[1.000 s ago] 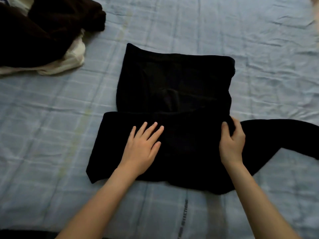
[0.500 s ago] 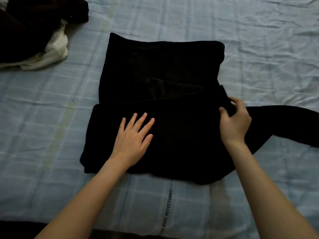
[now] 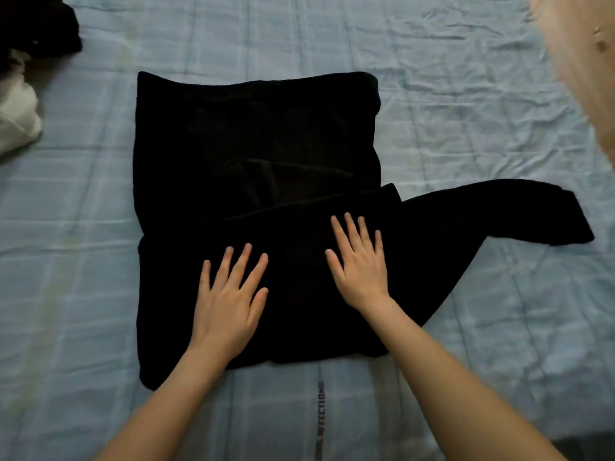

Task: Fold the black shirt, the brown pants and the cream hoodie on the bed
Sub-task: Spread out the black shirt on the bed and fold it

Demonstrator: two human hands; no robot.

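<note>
Upper left: crumpled dark brown pants [image 3: 33, 24] beside the cream hoodie [image 3: 16, 121], both unfolded; centre: soft black shirt [image 3: 259, 134] part-folded on the pale blue bed sheet [image 3: 466, 94], pressed under flat, spread left hand [image 3: 229, 304] and right hand [image 3: 359, 264], gripping nothing; right: one sleeve [image 3: 499, 214] left to tuck.

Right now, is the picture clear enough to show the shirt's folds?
Head view: dim light leaves the black shirt nearly featureless, one fold edge barely visible; the left hand and right hand are sharp; a pale blurred shape covers the top right corner.
</note>
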